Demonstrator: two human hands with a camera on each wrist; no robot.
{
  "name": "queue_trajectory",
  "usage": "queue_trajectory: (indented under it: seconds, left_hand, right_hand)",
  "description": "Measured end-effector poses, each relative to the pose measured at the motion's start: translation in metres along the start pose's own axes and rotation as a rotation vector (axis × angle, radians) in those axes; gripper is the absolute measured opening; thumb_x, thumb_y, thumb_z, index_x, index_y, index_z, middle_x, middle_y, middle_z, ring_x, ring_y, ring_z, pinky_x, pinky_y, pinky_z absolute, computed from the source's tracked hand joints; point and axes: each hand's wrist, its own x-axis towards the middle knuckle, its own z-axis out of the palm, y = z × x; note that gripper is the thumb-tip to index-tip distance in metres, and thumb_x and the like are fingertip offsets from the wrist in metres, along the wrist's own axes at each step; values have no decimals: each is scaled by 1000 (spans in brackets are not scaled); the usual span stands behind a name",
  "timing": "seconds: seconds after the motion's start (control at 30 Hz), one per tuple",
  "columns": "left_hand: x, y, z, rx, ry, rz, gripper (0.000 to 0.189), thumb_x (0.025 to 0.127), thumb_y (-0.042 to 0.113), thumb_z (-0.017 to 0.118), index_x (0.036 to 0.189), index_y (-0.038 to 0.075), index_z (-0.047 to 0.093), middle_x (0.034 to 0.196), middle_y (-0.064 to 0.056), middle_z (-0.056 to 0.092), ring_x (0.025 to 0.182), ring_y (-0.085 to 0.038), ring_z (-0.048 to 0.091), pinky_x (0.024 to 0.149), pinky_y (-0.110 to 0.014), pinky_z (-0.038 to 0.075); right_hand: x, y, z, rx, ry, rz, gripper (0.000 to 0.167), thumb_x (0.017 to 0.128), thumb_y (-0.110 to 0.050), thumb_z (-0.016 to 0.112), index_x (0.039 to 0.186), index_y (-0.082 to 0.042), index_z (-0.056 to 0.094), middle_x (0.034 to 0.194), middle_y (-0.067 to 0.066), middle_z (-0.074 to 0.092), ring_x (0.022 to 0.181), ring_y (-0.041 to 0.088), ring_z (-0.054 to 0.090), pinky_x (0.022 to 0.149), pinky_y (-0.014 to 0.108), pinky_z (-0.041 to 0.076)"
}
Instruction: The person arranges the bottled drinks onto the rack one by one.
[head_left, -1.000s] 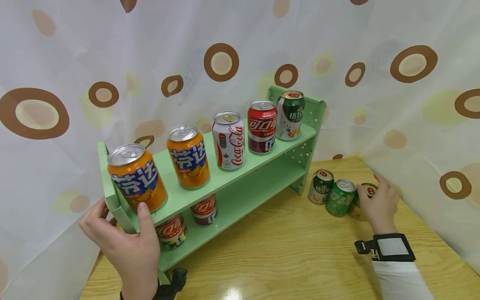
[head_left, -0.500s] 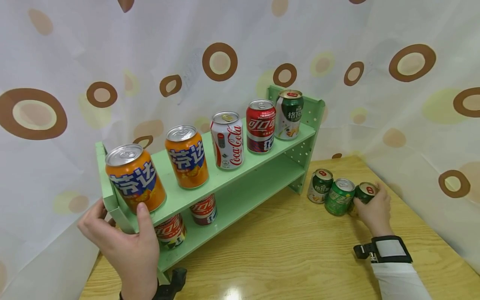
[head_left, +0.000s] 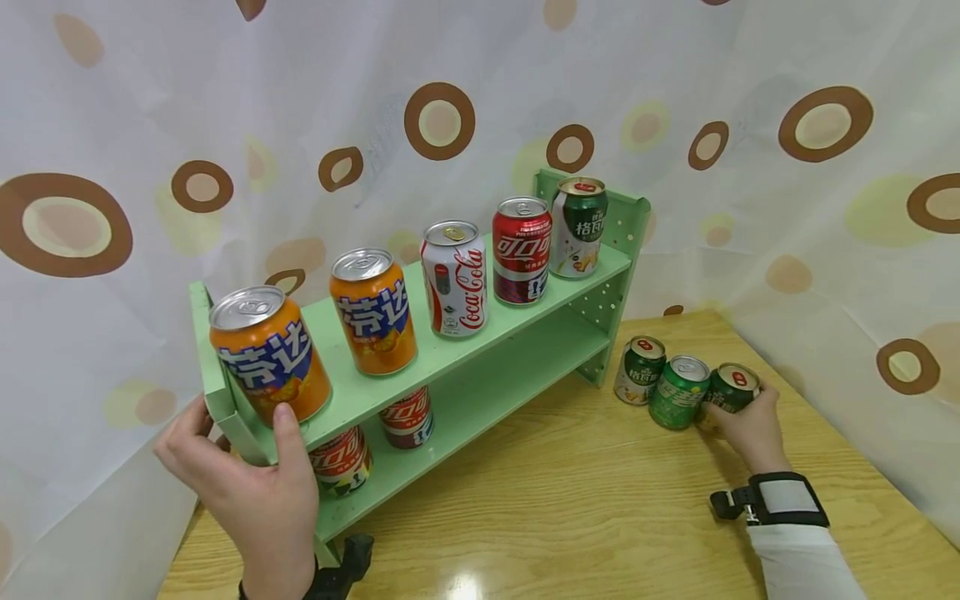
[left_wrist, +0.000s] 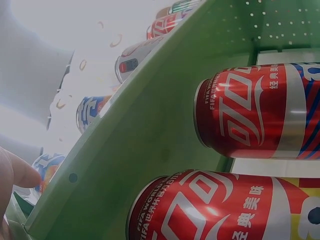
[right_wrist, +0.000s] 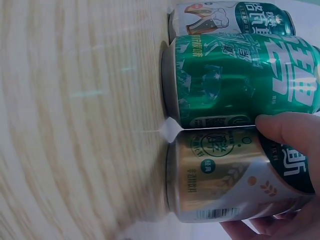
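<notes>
My left hand (head_left: 251, 492) grips the left end of a green two-tier shelf (head_left: 517, 354), its thumb up against the base of an orange Fanta can (head_left: 273, 362) on the top tier. At the right, my right hand (head_left: 753, 429) holds a green-and-gold drink can (right_wrist: 225, 175) standing on the table, thumb on one side and fingers round the other. Beside that can stand a bright green can (head_left: 678, 396) and a green-and-white can (head_left: 639, 375), close together in a row.
Along the top tier stand another orange Fanta can (head_left: 373, 317), a white Coca-Cola can (head_left: 454, 283), a red cola can (head_left: 521, 254) and a green-and-white can (head_left: 579, 229). Two red cola cans (left_wrist: 255, 110) are on the lower tier. A patterned sheet (head_left: 480, 50) hangs behind the wooden table (head_left: 540, 500).
My right hand has come down from above the rightmost can and closed round its side. The left hand, the shelf and its cans stay where they were.
</notes>
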Motion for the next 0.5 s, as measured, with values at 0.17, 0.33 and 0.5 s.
queue_trajectory:
  seconds: [0.17,0.33,0.5]
  left_hand:
    - [0,0,0,2,4,2,56,87,11,68,138,2,45,129,15,31,130,-8,38,98,-23,38]
    - [0,-1,1,-5,13,12,56,87,12,68,137,1,46,128,15,32,129,-9,38,97,-23,37]
    - [0,0,2,-4,17,16,56,86,13,68,137,1,46,128,15,32,128,-8,38,97,-23,37]
  right_hand:
    - [0,2,0,9,-8,-1,95,96,-19,65,155,10,-3,153,48,23,142,61,31,117,67,29]
    - [-1,4,-3,-22,-23,-2,94,96,-24,66,155,13,3,152,47,26,141,61,31,116,69,30]
    - [-1,7,-5,-47,-35,-17,94,98,-29,65,156,13,4,151,47,27,140,61,32,113,71,31]
